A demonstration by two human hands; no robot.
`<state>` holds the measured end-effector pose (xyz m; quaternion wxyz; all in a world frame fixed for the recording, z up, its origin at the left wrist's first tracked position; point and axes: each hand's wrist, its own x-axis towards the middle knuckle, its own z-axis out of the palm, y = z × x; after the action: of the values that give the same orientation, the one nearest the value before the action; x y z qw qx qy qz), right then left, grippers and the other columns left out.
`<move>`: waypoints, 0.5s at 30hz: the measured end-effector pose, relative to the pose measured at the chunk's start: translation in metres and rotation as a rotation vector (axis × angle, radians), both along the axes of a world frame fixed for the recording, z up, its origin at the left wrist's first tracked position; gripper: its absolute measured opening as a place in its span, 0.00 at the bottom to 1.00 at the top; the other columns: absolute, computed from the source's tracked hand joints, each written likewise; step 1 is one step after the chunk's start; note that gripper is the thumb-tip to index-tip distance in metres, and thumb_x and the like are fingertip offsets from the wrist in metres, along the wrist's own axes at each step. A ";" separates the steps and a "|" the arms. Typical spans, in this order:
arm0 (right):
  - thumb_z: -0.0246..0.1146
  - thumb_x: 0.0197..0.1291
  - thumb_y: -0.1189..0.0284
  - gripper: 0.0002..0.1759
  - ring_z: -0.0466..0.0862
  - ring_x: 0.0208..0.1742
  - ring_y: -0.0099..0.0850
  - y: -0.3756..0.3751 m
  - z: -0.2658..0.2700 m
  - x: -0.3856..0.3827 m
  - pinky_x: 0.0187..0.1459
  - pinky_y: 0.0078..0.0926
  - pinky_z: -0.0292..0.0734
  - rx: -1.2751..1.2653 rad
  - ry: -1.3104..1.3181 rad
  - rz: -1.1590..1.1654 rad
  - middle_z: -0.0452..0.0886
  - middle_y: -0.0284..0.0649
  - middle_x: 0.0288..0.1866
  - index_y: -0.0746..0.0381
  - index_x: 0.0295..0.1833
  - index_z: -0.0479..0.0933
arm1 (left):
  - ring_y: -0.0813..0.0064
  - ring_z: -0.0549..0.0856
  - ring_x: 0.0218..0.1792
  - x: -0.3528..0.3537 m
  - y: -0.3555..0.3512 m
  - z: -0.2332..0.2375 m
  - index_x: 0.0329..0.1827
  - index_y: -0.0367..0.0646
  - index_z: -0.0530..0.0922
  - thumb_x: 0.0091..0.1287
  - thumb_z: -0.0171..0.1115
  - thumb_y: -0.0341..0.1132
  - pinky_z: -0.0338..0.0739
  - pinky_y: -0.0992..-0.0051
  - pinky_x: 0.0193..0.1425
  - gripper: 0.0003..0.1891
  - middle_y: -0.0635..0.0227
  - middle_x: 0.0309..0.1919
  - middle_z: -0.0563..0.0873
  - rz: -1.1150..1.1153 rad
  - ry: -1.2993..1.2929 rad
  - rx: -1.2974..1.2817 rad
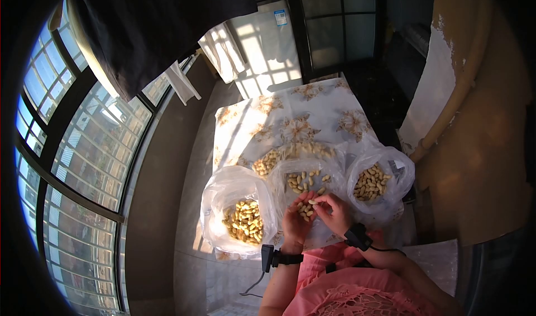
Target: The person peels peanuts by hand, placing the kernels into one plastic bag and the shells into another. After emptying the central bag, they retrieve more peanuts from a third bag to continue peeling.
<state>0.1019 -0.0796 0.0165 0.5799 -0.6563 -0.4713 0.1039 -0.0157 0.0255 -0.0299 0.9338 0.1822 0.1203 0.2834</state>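
My left hand (297,218) is cupped round several peanuts (305,208) above the near edge of the middle bag. Close beside it, my right hand (333,212) pinches one peanut (312,202) between thumb and finger. Beneath and beyond both hands lies a clear plastic bag (277,173) with loose peanuts (304,181) in it. To the left stands an open white bag (211,196) holding a heap of peanuts (244,222). Another open bag (403,173) on the right holds more peanuts (371,183).
The table has a flowered cloth (312,106). Behind the middle bag lie more peanuts (267,162) in clear plastic. Barred windows (100,148) run along the left, with dark clothing (162,25) hanging at the upper left. A white appliance (268,48) stands past the table.
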 end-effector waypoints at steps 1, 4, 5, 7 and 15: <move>0.69 0.65 0.74 0.09 0.88 0.34 0.36 0.000 -0.002 0.000 0.34 0.29 0.81 0.001 -0.005 -0.002 0.85 0.43 0.41 0.61 0.49 0.80 | 0.56 0.78 0.69 0.000 0.001 -0.001 0.71 0.34 0.71 0.72 0.47 0.36 0.77 0.58 0.69 0.26 0.51 0.72 0.76 -0.001 0.021 0.013; 0.69 0.65 0.74 0.09 0.88 0.34 0.36 -0.002 0.002 0.000 0.34 0.29 0.81 -0.006 -0.003 -0.003 0.85 0.43 0.41 0.61 0.49 0.80 | 0.57 0.77 0.70 0.001 -0.001 0.006 0.71 0.34 0.71 0.72 0.47 0.35 0.77 0.58 0.70 0.26 0.52 0.72 0.76 0.017 0.116 0.009; 0.69 0.65 0.74 0.09 0.88 0.35 0.36 -0.001 0.003 0.000 0.34 0.29 0.81 -0.016 0.006 0.004 0.85 0.43 0.41 0.61 0.49 0.80 | 0.57 0.77 0.70 0.002 0.000 0.003 0.71 0.34 0.71 0.72 0.47 0.35 0.77 0.58 0.70 0.26 0.52 0.72 0.76 0.018 0.110 0.025; 0.69 0.66 0.74 0.09 0.88 0.36 0.35 -0.002 0.000 0.001 0.36 0.29 0.81 -0.026 0.025 0.025 0.86 0.43 0.42 0.62 0.49 0.80 | 0.57 0.77 0.70 0.001 0.002 -0.008 0.71 0.35 0.71 0.73 0.47 0.33 0.76 0.57 0.71 0.25 0.52 0.72 0.76 -0.006 0.036 -0.019; 0.69 0.64 0.76 0.07 0.88 0.38 0.33 -0.001 0.005 0.000 0.39 0.28 0.81 -0.026 0.062 0.039 0.86 0.42 0.41 0.63 0.47 0.81 | 0.58 0.76 0.72 0.005 0.005 -0.010 0.74 0.35 0.68 0.75 0.46 0.36 0.74 0.60 0.73 0.26 0.54 0.72 0.76 0.004 0.047 -0.011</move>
<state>0.1015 -0.0803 0.0212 0.5835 -0.6510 -0.4645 0.1414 -0.0107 0.0305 -0.0402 0.9311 0.1834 0.1444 0.2802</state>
